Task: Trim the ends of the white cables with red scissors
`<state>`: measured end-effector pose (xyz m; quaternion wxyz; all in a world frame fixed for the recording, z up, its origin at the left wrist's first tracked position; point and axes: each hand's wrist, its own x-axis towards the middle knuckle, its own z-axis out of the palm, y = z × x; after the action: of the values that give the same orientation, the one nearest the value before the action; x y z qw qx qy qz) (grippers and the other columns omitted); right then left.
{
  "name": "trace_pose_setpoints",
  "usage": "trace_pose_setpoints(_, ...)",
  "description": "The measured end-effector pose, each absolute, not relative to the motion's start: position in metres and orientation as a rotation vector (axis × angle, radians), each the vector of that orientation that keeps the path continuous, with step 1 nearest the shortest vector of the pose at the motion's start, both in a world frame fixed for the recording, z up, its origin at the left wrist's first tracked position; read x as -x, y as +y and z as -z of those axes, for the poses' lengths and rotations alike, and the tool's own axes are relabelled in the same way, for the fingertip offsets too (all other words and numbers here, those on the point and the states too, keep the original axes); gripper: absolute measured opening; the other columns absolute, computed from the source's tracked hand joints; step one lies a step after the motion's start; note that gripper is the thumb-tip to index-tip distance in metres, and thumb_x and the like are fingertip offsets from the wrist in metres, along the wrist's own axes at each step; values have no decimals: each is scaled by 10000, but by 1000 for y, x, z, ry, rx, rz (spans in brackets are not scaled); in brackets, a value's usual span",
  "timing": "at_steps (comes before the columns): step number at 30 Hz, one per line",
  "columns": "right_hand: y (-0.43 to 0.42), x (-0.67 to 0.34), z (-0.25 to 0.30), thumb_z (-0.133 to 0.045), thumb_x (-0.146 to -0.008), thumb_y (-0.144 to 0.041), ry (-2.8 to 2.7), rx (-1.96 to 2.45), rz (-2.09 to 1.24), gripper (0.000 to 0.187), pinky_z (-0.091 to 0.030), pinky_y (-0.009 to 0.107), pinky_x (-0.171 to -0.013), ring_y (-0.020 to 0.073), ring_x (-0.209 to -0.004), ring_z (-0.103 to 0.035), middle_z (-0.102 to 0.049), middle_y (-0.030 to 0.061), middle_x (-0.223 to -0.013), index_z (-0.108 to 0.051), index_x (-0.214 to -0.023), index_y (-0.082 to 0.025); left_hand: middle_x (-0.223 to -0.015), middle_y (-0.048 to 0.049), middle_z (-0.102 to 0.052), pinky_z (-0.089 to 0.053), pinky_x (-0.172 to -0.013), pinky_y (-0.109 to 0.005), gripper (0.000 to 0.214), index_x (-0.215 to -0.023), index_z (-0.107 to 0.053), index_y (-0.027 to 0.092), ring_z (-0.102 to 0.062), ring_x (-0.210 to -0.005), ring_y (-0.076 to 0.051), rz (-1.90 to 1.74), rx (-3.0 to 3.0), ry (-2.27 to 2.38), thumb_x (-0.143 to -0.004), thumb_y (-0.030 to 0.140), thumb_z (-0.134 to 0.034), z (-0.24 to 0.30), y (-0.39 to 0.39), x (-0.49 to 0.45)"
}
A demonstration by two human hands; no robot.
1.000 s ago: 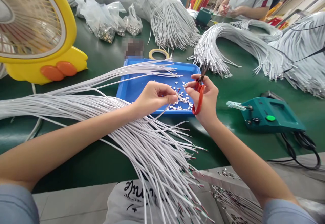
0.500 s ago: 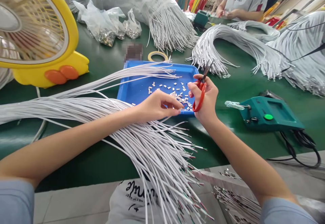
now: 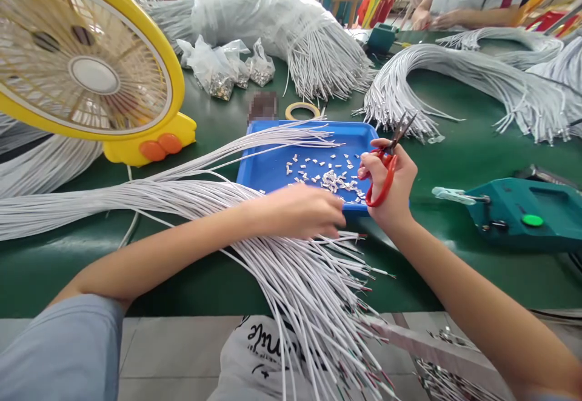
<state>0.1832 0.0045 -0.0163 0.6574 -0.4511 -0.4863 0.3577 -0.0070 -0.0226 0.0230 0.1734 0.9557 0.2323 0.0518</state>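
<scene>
Red-handled scissors are gripped in my right hand, blades pointing up and apart, beside the right edge of a blue tray. My left hand hovers over the near cable bundle, just in front of the tray; motion smears its fingers, and I cannot see whether it holds a cable. White cables fan out beneath it over the table's front edge, their stripped ends showing thin coloured wires. A smaller group of white cables lies across the tray. Short white cut-off pieces are scattered on the tray bottom.
A yellow fan stands at left. Behind the tray are a tape roll, bags of small metal parts and a plastic-wrapped cable bundle. A green device sits at right. Another person works across the table.
The camera view has shifted, so the scene sits further right and lower. My left hand has moved down from the tray's near edge toward the cable ends. The scissors stay in my right hand.
</scene>
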Motion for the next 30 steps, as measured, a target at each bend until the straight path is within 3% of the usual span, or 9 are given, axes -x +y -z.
trace_pose_setpoints(2,6,-185,16,-719,-717,-241,-1082,1014,-785,181,-364,266,-469,95,-494,-470,-526,-53,-613,-637,-878,-240,-1125,-36,-692,-440,-851,-253,293,-1076,-695,224,-615,-1023,-154,-267,-2750,1151,-975,356,-454,-27,-2,24)
trace_pose_setpoints(4,7,-186,16,-712,-720,-238,-1063,1008,-756,168,-368,267,-467,93,-485,-461,-521,-55,-601,-627,-864,-239,-1120,-129,-680,-437,-865,-330,277,-1097,-678,146,-589,-1050,-230,-286,-2707,1457,-934,290,-507,-26,18,42)
trace_pose_setpoints(8,7,-185,15,-689,-734,-222,-1069,991,-743,152,-379,264,-477,83,-475,-445,-512,-68,-578,-622,-869,-237,-939,-198,-701,-460,-786,-421,290,-980,-708,61,-635,-894,-299,-256,-2591,1773,-863,130,-452,-16,41,64)
trace_pose_setpoints(11,7,-184,15,-687,-725,-219,-1056,987,-737,147,-383,274,-475,89,-478,-450,-515,-62,-587,-618,-854,-239,-978,-194,-703,-475,-805,-456,337,-1043,-706,56,-644,-884,-309,-390,-2503,1848,-837,133,-450,-13,44,62)
trace_pose_setpoints(14,8,-185,14,-681,-722,-225,-1008,1004,-708,145,-389,286,-479,101,-491,-454,-500,-56,-592,-601,-839,-255,-939,-115,-719,-507,-830,-380,296,-1067,-707,123,-646,-845,-226,-564,-2435,1762,-867,204,-504,-21,36,49)
trace_pose_setpoints(16,9,-185,14,-676,-722,-225,-971,1002,-692,153,-380,284,-480,99,-494,-444,-480,-56,-596,-581,-837,-258,-844,-48,-719,-526,-722,-303,227,-968,-722,190,-631,-735,-160,-679,-2350,1513,-903,270,-520,-29,24,37)
trace_pose_setpoints(19,12,-187,16,-677,-727,-242,-953,992,-700,176,-351,272,-462,91,-481,-413,-452,-63,-592,-547,-846,-253,-671,5,-669,-452,-532,-240,195,-798,-723,186,-539,-553,-98,-760,-2108,959,-881,295,-584,-38,-9,18)
trace_pose_setpoints(25,8,-184,19,-682,-750,-275,-1031,1012,-771,169,-354,269,-470,90,-476,-424,-474,-62,-582,-566,-869,-252,-764,-48,-703,-428,-543,-189,185,-913,-733,118,-523,-595,-71,-389,-1925,411,-878,257,-617,-42,-70,-7)
trace_pose_setpoints(30,-1,-179,18,-670,-748,-221,-1152,952,-841,166,-407,271,-522,99,-526,-500,-566,-50,-629,-594,-890,-264,-550,23,-539,-350,-391,-155,284,-692,-584,126,-461,-410,-33,-573,-1509,639,-917,294,-546,-22,-44,-9)
